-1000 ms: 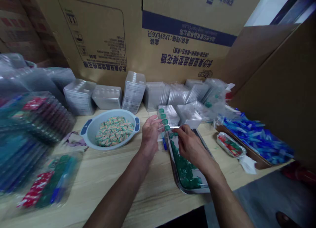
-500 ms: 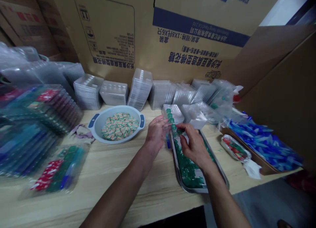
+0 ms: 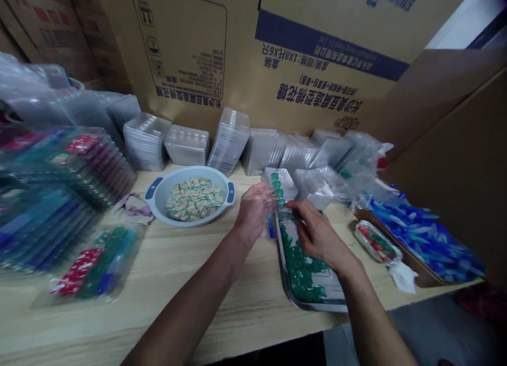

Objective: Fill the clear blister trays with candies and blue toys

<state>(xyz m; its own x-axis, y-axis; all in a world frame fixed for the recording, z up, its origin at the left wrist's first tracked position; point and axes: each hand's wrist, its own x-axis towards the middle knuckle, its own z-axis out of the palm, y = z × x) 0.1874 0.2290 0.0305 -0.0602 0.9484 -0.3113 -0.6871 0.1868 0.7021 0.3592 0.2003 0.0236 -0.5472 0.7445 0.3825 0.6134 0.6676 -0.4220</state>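
Left hand [image 3: 253, 215] rests, fingers loosely spread, against a clear plastic blister tray [image 3: 279, 184] at centre — right hand [image 3: 317, 234], fingers pinched narrow, is at its row of small green plastic pieces [image 3: 278, 193] above a shallow steel tray [image 3: 312, 306] — holding unconfirmed; a close, even pinch suits this row.

Dark green pieces [image 3: 304, 281] on a silver tray [image 3: 291, 287]; orange-striped pieces [image 3: 193, 199] in a pale-blue bowl [image 3: 158, 197]

Tray [image 3: 312, 306] finished in bright, glossy metal; stacked trays [image 3: 146, 144] of thin, clear, shiny plastic; bowl [image 3: 166, 189] moulded in smooth pale-blue plastic; surface [image 3: 245, 313] faced in smooth, pale, grained wood; boxes [image 3: 178, 49] made of matt brown corrugated cardboard.
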